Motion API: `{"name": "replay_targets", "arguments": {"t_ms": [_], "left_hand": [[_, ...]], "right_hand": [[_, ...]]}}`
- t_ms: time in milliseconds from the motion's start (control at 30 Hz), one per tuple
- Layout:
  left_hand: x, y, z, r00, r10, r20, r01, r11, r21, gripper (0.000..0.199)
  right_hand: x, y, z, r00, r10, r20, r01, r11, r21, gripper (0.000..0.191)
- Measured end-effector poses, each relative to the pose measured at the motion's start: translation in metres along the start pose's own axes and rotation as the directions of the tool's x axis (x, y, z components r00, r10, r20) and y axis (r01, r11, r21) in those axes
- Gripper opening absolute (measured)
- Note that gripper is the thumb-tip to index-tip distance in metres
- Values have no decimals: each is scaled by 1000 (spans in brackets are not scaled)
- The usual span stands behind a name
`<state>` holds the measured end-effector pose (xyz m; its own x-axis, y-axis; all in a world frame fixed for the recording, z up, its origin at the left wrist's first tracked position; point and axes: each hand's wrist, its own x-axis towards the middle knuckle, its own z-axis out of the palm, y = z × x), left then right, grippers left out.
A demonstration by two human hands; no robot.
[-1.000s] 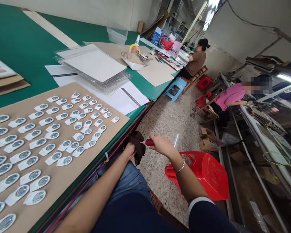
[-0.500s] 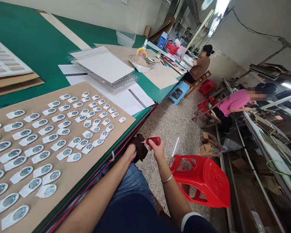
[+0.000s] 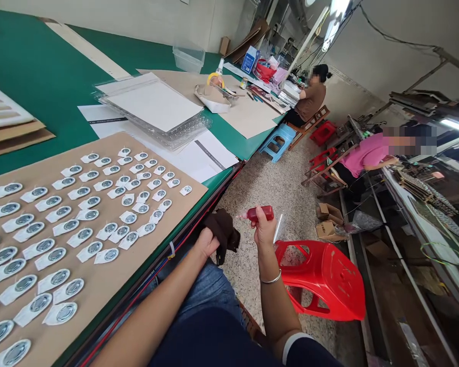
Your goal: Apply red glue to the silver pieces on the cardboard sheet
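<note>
My left hand [image 3: 207,243] is closed on a dark brown cloth [image 3: 222,232] beside the table edge, above my lap. My right hand [image 3: 263,227] grips a small red bottle [image 3: 260,213], its thin pale nozzle pointing left toward the cloth, with a gap between them. On the left, a brown board [image 3: 110,275] carries several rows of white tags with round silvery pieces [image 3: 66,312]. What the cloth covers is hidden.
The green table [image 3: 72,66] also bears stacked clear sheets with white card [image 3: 153,102], papers and a white tray [image 3: 213,99]. A red stool [image 3: 329,280] stands at right. Two people sit farther off, one in brown [image 3: 311,99], one in pink [image 3: 367,155].
My right hand has drawn the red bottle right and slightly up, away from the cloth. More of the cloth shows by my left hand. The view has shifted slightly.
</note>
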<state>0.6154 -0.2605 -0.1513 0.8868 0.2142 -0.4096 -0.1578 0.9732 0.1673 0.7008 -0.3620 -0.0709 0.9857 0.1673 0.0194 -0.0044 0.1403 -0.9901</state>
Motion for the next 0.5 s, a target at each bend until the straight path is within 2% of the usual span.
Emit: {"name": "replay_targets", "arguments": {"t_ms": [133,300,400,500], "left_hand": [[-8,1,21,999,-37,37,36,999,28,24],[-22,0,53,995,-75,59,71,996,61,22],[-34,-2,84,997,-56,52,51,996,78,17],[-44,8,128,998,3,71,-11,995,101,11]], "right_hand": [[-1,-11,-3,998,-47,-30,46,999,-12,35],[-4,-28,-3,999,-41,-28,42,999,35,36],[0,-49,-5,998,-30,-48,36,990,133,34],[6,-79,-13,998,-5,-60,22,957,290,35]]}}
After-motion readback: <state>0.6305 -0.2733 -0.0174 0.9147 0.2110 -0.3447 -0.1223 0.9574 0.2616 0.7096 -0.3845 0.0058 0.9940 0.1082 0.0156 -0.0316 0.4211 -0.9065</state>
